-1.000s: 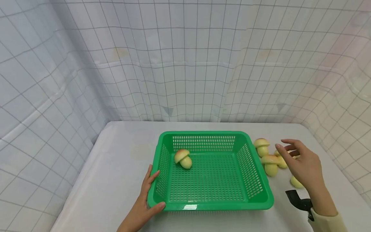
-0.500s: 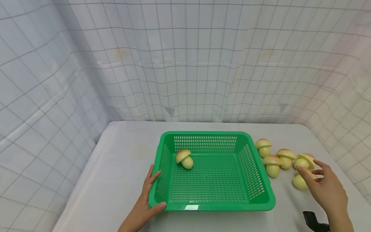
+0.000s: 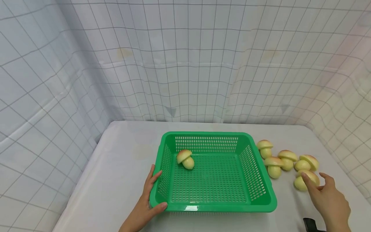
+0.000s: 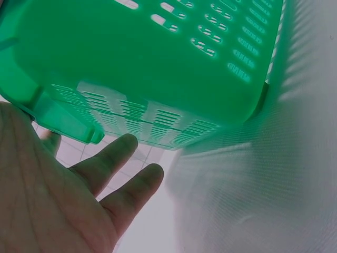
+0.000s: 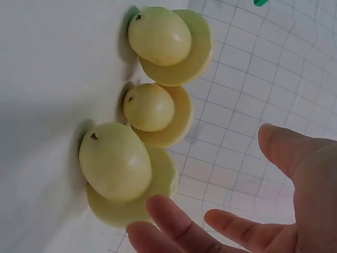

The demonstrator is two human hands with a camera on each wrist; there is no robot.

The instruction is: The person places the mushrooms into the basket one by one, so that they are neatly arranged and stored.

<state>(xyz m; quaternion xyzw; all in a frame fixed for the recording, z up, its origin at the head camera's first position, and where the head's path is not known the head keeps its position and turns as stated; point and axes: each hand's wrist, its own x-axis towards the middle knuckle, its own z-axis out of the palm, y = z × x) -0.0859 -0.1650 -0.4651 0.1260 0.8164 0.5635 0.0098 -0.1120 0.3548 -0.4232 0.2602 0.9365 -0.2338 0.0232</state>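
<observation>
My left hand rests on the near left corner of a green plastic basket, thumb and forefinger over its rim. In the left wrist view two straight fingers stretch along outside its slotted wall. One yellow mushroom with a brownish cap lies inside, toward the far left. My right hand is at the nearest mushroom on the right, its thumb overlapping it and the fingers spread. In the right wrist view the fingertips come close to the cap of the lowest mushroom.
Several more mushrooms lie right of the basket: one by its far corner, one in front, one beside it, another further right. The white table is enclosed by white gridded curtains.
My right hand has moved right and toward me, from above the mushrooms down to the nearest one. My left hand has stayed on the basket's corner.
</observation>
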